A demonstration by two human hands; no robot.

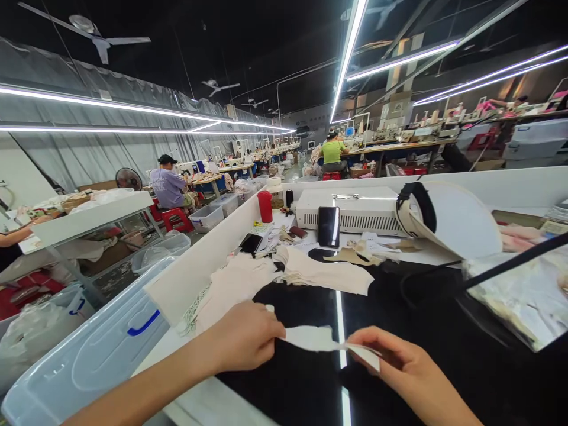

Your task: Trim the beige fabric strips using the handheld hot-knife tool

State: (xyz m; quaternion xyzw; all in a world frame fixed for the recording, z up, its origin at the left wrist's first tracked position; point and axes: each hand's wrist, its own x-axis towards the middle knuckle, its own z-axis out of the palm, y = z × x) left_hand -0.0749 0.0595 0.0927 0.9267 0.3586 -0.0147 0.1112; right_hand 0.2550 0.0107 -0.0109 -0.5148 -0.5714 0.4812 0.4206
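Observation:
A white strip of fabric (312, 338) is stretched between my two hands above the glossy black tabletop (306, 387). My left hand (248, 337) is closed on the strip's left end, knuckles up. At its other end my right hand (390, 355) pinches the strip between thumb and fingers, where a folded flap hangs down. Beyond the hands lies a stack of cream fabric pieces (326, 273). More cream pieces (237, 284) are heaped to its left, beside a bundle of pale green cords (195, 310).
A phone (329, 227) leans against a white vented box (364, 207) at the back. A red container (265, 206) stands left of it. At right are a curved white panel (461, 219), a black rod (519, 260) and a clear plastic bag (523, 296). Co-workers (167, 183) sit farther off.

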